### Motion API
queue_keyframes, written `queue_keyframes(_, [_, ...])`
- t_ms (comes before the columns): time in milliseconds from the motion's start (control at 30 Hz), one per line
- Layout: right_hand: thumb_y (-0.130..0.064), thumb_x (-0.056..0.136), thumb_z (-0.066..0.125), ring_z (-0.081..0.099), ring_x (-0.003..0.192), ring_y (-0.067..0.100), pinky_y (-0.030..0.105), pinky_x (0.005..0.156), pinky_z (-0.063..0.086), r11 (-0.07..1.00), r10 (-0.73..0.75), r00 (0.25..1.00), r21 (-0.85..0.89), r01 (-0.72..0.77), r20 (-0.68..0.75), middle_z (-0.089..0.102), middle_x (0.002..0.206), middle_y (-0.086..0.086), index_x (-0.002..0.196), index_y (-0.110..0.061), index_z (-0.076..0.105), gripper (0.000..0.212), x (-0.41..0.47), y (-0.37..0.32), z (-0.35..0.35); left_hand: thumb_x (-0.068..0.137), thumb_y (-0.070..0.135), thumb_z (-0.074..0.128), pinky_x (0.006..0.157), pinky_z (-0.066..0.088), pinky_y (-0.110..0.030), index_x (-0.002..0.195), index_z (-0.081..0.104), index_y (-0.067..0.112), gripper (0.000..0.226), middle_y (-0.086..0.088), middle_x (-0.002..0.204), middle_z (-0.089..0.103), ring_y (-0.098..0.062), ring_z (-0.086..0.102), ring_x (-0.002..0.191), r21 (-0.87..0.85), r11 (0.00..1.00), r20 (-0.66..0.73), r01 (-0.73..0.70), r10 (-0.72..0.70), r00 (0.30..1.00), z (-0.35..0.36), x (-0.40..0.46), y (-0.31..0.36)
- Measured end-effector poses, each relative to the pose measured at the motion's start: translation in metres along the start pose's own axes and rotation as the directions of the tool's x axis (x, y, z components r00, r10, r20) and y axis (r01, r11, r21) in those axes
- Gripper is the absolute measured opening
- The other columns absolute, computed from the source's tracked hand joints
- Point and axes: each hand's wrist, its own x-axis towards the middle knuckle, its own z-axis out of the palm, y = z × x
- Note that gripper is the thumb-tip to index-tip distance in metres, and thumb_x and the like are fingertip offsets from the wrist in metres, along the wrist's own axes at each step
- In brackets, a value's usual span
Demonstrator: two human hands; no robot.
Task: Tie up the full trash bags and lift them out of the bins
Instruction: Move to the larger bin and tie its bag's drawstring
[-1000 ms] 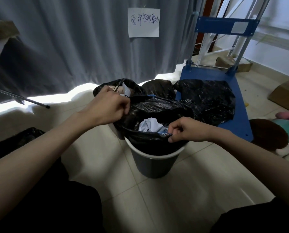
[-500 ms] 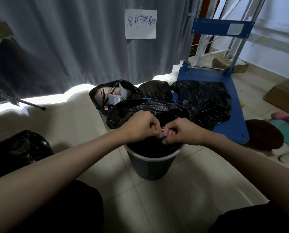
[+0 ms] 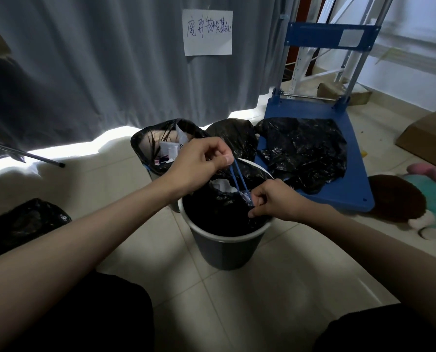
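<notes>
My right hand (image 3: 275, 199) covers where the blue drawstring (image 3: 238, 177) meets the bag (image 3: 219, 207), so I cannot tell its path there. The bag hides most of the rubbish; only white paper (image 3: 220, 185) peeks out. The frame edge crops the plush toy (image 3: 415, 196).

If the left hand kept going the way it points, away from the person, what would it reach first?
Probably the open black bag in the second bin just behind the left hand, which pinches the blue drawstring. Depth is unclear from this view.
</notes>
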Motion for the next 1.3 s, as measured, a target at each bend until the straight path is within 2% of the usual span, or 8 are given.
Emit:
queue_keyframes(233, [-0.027, 0.081, 0.079, 0.057, 0.063, 0.006, 0.018, 0.063, 0.044, 0.922, -0.132, 0.953, 0.318, 0.219, -0.273, 0.065, 0.070, -0.007, 0.101, -0.021, 0.076, 0.021, 0.000, -0.033, -0.005, 0.090, 0.017, 0.068, 0.076, 0.053, -0.027, 0.089, 0.070, 0.015, 0.003, 0.000, 0.080, 0.070, -0.016, 0.066, 0.078, -0.051, 0.997, 0.021, -0.058, 0.059, 0.998, -0.001, -0.006, 0.004])
queue_keyframes(433, [-0.022, 0.088, 0.072, 0.062, 0.059, 0.014, 0.038, 0.064, 0.054, 0.882, -0.052, 0.962, 0.440, 0.170, -0.267, 0.072, 0.072, 0.011, 0.089, -0.009, 0.078, 0.015, 0.004, -0.040, -0.005, 0.078, 0.028, 0.081, 0.064, 0.047, -0.017, 0.086, 0.071, 0.023, 0.014, 0.005, 0.074, 0.069, -0.002, 0.060, 0.065, 0.104, 0.992, 0.095, -0.070, 0.060, 0.994, -0.001, -0.006, -0.009])
queue_keyframes(600, [-0.019, 0.092, 0.067, 0.058, 0.063, 0.013, 0.026, 0.060, 0.048, 0.836, -0.012, 0.973, 0.532, 0.135, -0.230, 0.071, 0.082, 0.018, 0.094, -0.010, 0.078, 0.015, -0.001, -0.040, -0.013, 0.073, 0.035, 0.082, 0.073, 0.049, -0.035, 0.074, 0.076, 0.032, 0.007, 0.014, 0.077, 0.066, -0.004, 0.059, 0.075, 0.562, 0.796, 0.230, -0.223, 0.108, 0.967, 0.002, -0.014, -0.034])
queue_keyframes(900, [-0.019, 0.093, 0.066, 0.058, 0.064, 0.013, 0.030, 0.067, 0.050, 0.853, -0.017, 0.971, 0.503, 0.138, -0.238, 0.069, 0.077, 0.018, 0.090, -0.011, 0.079, 0.015, -0.004, -0.040, -0.012, 0.077, 0.040, 0.063, 0.079, 0.031, -0.031, 0.073, 0.069, 0.028, 0.014, 0.014, 0.079, 0.067, -0.009, 0.052, 0.090, 0.810, 0.489, 0.355, -0.324, 0.031, 0.934, -0.006, -0.021, -0.049])
queue_keyframes(1033, [-0.021, 0.093, 0.066, 0.053, 0.057, 0.000, 0.014, 0.062, 0.043, 0.879, -0.038, 0.957, 0.445, 0.168, -0.286, 0.063, 0.059, -0.008, 0.089, -0.013, 0.079, 0.016, -0.007, -0.046, -0.019, 0.075, 0.042, 0.063, 0.082, 0.028, -0.031, 0.081, 0.071, 0.028, 0.017, 0.010, 0.085, 0.065, -0.012, 0.053, 0.098, 0.864, 0.387, 0.375, -0.322, -0.067, 0.925, -0.009, -0.022, -0.051])
queue_keyframes(1133, [-0.020, 0.091, 0.068, 0.064, 0.069, -0.003, 0.012, 0.070, 0.046, 0.882, -0.040, 0.940, 0.431, 0.193, -0.339, 0.073, 0.076, -0.017, 0.089, -0.013, 0.080, 0.014, -0.006, -0.050, -0.022, 0.068, 0.045, 0.068, 0.081, 0.030, -0.033, 0.083, 0.073, 0.030, 0.022, 0.008, 0.083, 0.062, -0.014, 0.054, 0.096, 0.884, 0.320, 0.395, -0.340, -0.124, 0.910, -0.018, -0.021, -0.053])
queue_keyframes(1233, [-0.021, 0.089, 0.070, 0.064, 0.069, 0.004, 0.018, 0.070, 0.049, 0.850, -0.040, 0.937, 0.482, 0.216, -0.348, 0.076, 0.082, 0.000, 0.091, -0.015, 0.080, 0.012, -0.005, -0.054, -0.021, 0.067, 0.047, 0.073, 0.074, 0.026, -0.031, 0.080, 0.073, 0.033, 0.019, 0.011, 0.081, 0.064, -0.010, 0.053, 0.091, 0.886, 0.352, 0.372, -0.301, -0.151, 0.916, -0.025, -0.019, -0.052])
queue_keyframes(1300, [-0.021, 0.089, 0.070, 0.057, 0.067, 0.012, 0.022, 0.066, 0.049, 0.799, -0.046, 0.934, 0.548, 0.247, -0.353, 0.072, 0.085, 0.020, 0.094, -0.012, 0.079, 0.013, -0.004, -0.060, -0.022, 0.065, 0.049, 0.077, 0.071, 0.027, -0.029, 0.073, 0.072, 0.032, 0.019, 0.015, 0.073, 0.067, -0.003, 0.057, 0.079, 0.810, 0.552, 0.304, -0.200, -0.103, 0.947, -0.028, -0.017, -0.046])
